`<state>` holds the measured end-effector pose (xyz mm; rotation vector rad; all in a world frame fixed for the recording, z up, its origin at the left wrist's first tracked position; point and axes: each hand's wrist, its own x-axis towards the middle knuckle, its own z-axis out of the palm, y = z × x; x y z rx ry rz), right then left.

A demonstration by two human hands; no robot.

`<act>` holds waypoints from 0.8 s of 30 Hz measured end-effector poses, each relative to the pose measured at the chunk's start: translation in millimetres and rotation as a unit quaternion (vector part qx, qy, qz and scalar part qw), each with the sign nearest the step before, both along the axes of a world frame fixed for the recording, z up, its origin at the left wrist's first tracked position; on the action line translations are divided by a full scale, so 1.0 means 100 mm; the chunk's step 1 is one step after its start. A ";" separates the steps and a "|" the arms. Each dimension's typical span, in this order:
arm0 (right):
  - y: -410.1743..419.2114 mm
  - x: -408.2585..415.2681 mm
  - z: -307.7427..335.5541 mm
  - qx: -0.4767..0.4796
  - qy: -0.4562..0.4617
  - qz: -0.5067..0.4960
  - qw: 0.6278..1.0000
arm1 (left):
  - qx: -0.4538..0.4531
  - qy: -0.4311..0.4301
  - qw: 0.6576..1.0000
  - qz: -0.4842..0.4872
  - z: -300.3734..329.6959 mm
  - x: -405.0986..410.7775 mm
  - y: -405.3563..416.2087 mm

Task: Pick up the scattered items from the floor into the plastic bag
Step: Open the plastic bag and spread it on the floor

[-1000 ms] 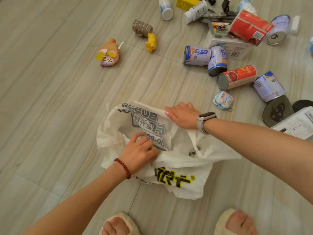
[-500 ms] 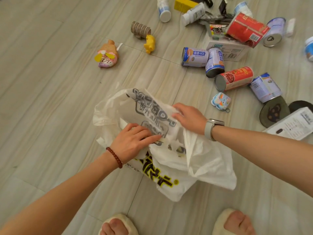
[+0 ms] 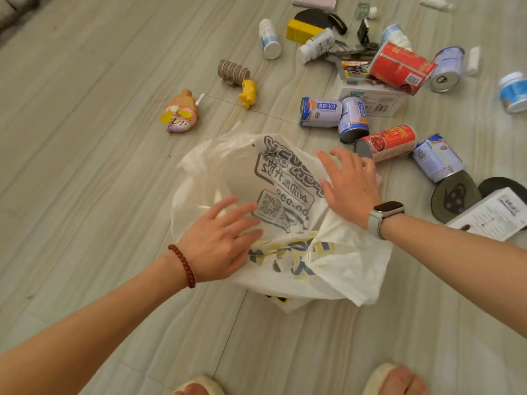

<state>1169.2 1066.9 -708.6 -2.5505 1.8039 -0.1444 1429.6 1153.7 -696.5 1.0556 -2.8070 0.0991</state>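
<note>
- The white plastic bag point(image 3: 288, 212) lies crumpled on the floor point(image 3: 85, 166), near the person's feet.
- Left hand point(image 3: 219, 243) and right hand point(image 3: 349, 186) rest on it, fingers spread straight.
- Cans point(image 3: 386, 142) and toys lie scattered beyond.

**Materials on the floor**

I see a thin, crinkled, semi-translucent plastic bag point(image 3: 288, 223) with printed ink, on smooth matt wood-grain floor point(image 3: 85, 166). The red can point(image 3: 390, 142) looks glossy, with a dull metal end. The slippers point(image 3: 382, 377) look fuzzy.
</note>
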 end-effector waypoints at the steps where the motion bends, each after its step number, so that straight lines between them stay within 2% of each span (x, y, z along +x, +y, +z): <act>1: 0.05 0.06 0.05 0.010 -0.009 0.017 1.000 | -0.033 -0.016 0.999 0.032 0.04 -0.03 -0.07; 4: 0.28 0.27 0.20 0.131 -0.004 0.087 0.987 | -0.030 -0.082 0.986 0.140 0.02 -0.01 -0.35; 7: 0.58 0.34 0.10 0.221 0.052 0.191 0.955 | 0.072 -0.131 0.965 0.216 -0.13 0.13 -0.57; 9: 0.76 0.26 -0.04 0.205 0.067 0.265 0.940 | 0.164 -0.170 0.938 0.253 -0.29 0.21 -0.57; 11: 0.81 0.09 -0.19 0.176 0.129 0.310 0.925 | 0.223 -0.194 0.912 0.285 -0.45 0.25 -0.49; 15: 0.57 -0.27 -0.40 0.153 0.259 0.285 0.910 | 0.240 -0.146 0.883 0.377 -0.63 0.21 -0.31; 17: 0.38 -0.34 -0.44 0.155 0.288 0.266 0.907 | 0.227 -0.154 0.866 0.419 -0.65 0.17 -0.23; 19: 0.15 -0.34 -0.46 0.158 0.306 0.241 0.907 | 0.229 -0.134 0.846 0.461 -0.66 0.13 -0.15; 22: -0.11 -0.12 -0.37 0.167 0.301 0.196 0.918 | 0.258 -0.034 0.813 0.521 -0.63 0.08 -0.08; 24: -0.22 0.12 -0.31 0.171 0.254 0.166 0.937 | 0.254 0.016 0.809 0.529 -0.56 0.07 -0.09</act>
